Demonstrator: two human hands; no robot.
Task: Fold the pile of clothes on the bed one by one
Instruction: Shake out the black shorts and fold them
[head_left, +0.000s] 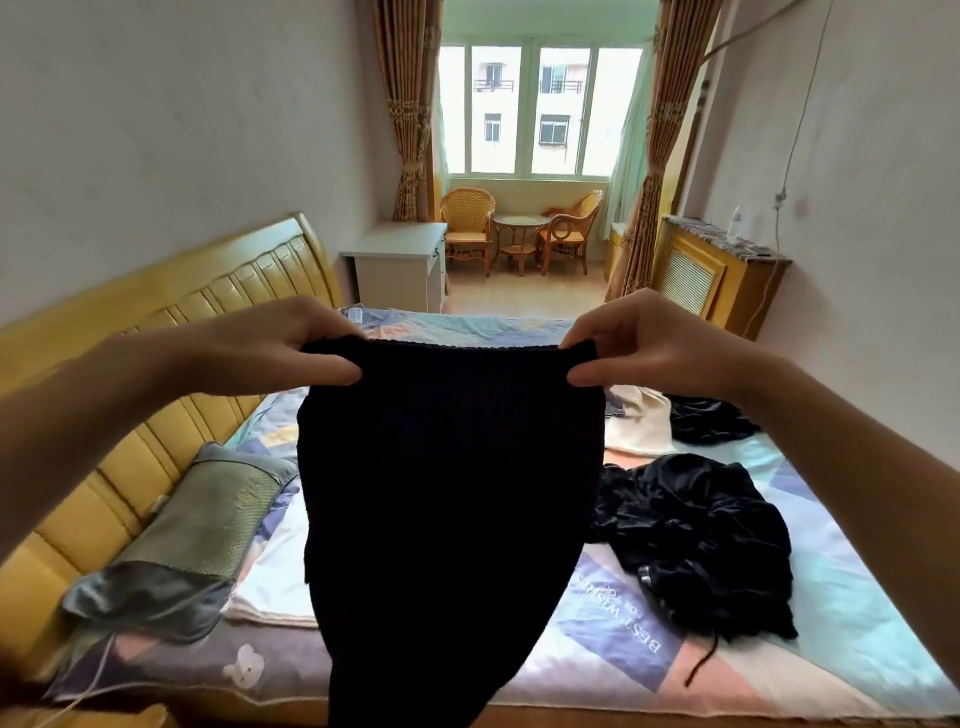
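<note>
Over the near edge of the bed, a dark navy ribbed-knit garment (452, 509) hangs in the air, held up by its top band. The left hand (291, 348) pinches the band's left corner between thumb and curled fingers; the right hand (639, 345) does the same at the right corner, so the band is drawn almost straight between them. Below the band the cloth drops limp and narrows toward the bottom. It looks soft and stretchy, light enough for a two-finger pinch, and unlikely to slip, since the ribbing gives the fingers something to bite. The two corners seem the right places to hold, as they keep it flat for laying down.

Behind it lies the patchwork-printed bed sheet (841, 613), with a crumpled heap of black clothes (706, 540) just right of the hanging piece. A green-grey pillow (208, 514) rests against the yellow padded headboard (156, 332). Further back sit a cream garment (636, 421) and another black garment (711, 418), both unfolded.
</note>
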